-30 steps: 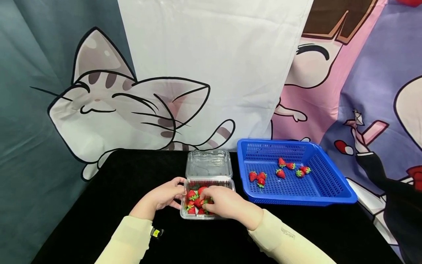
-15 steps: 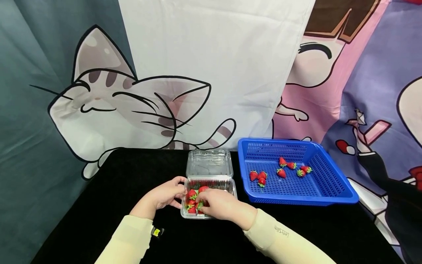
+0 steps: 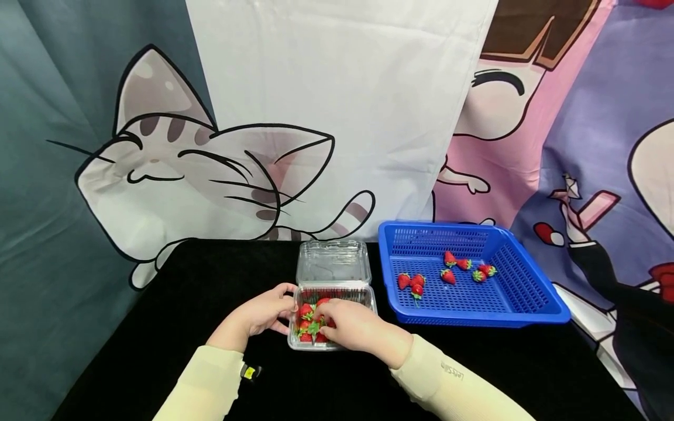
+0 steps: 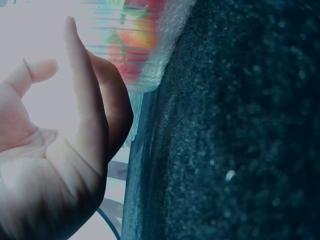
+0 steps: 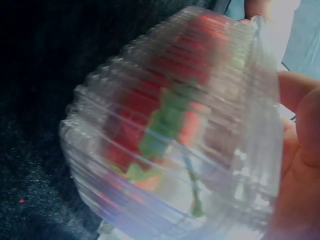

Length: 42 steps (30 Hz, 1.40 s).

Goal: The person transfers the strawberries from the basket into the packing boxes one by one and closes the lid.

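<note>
A clear plastic clamshell box (image 3: 363, 298) with its lid (image 3: 334, 260) folded back holds several red strawberries (image 3: 306, 310). My left hand (image 3: 268, 310) is at its left side, thumb at the rim and fingers along the outside. In the left wrist view, the left hand (image 4: 75, 110) has one finger stretched toward the ribbed wall. My right hand (image 3: 354, 323) reaches over the box from the right, its curled fingertips pinching a strawberry (image 3: 314, 328) whose green leaves show. In the right wrist view the box (image 5: 90, 130) looks blurred, with the right hand's fingers (image 5: 307, 125) beside it.
A blue perforated basket (image 3: 479, 317) stands right of the box, with several loose strawberries (image 3: 448, 276) on its floor. Black cloth (image 3: 210, 286) covers the table. Behind hangs a printed curtain (image 3: 368, 117) with a cartoon cat.
My right hand has shifted slightly left within the box, and a strawberry's leafy top now shows at its fingertips. My left hand stays at the box's left side.
</note>
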Tool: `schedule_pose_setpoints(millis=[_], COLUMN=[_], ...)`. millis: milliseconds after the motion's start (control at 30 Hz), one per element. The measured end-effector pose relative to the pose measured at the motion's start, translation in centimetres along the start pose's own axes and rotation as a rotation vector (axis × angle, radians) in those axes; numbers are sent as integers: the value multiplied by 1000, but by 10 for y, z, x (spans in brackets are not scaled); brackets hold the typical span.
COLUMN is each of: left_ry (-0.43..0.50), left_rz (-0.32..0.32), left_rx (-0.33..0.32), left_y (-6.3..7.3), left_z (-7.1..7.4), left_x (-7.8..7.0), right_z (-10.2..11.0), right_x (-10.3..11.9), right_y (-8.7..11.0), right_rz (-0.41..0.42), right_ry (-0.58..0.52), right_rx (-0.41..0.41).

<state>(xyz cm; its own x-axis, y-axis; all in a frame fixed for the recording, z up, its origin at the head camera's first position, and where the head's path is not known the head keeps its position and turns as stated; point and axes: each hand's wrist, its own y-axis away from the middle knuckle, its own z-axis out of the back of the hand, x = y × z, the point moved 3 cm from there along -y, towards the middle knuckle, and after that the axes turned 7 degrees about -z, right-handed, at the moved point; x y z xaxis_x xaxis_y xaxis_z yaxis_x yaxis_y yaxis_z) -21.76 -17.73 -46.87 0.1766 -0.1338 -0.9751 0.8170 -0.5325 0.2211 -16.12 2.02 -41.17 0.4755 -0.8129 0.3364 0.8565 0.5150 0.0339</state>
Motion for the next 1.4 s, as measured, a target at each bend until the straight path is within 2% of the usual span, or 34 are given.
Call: schedule_pose_setpoints(millis=[267, 433, 567, 733, 967, 1067, 1400], left_ry=[-13, -4, -4, -1, 3, 4, -7], left_rz=[-4, 2, -1, 2, -5, 2, -8], left_rx=[4, 11, 4, -13, -7, -11, -2], left_y=[0, 0, 1, 2, 2, 2, -1], left_z=[-2, -2, -2, 0, 1, 2, 3], left_x=[-1, -2, -2, -1, 1, 4, 3], right_z=[11, 24, 38, 61, 92, 102, 126], right_x=[3, 5, 1, -8, -34, -49, -114], right_y=[7, 14, 21, 28, 38, 40, 53], right_rz=[-44, -39, -70, -91, -124, -138, -179], right_ry=[-50, -87, -118, -107, -17, 25, 138], right_rx=[-17, -15, -6, -16, -27, 15, 264])
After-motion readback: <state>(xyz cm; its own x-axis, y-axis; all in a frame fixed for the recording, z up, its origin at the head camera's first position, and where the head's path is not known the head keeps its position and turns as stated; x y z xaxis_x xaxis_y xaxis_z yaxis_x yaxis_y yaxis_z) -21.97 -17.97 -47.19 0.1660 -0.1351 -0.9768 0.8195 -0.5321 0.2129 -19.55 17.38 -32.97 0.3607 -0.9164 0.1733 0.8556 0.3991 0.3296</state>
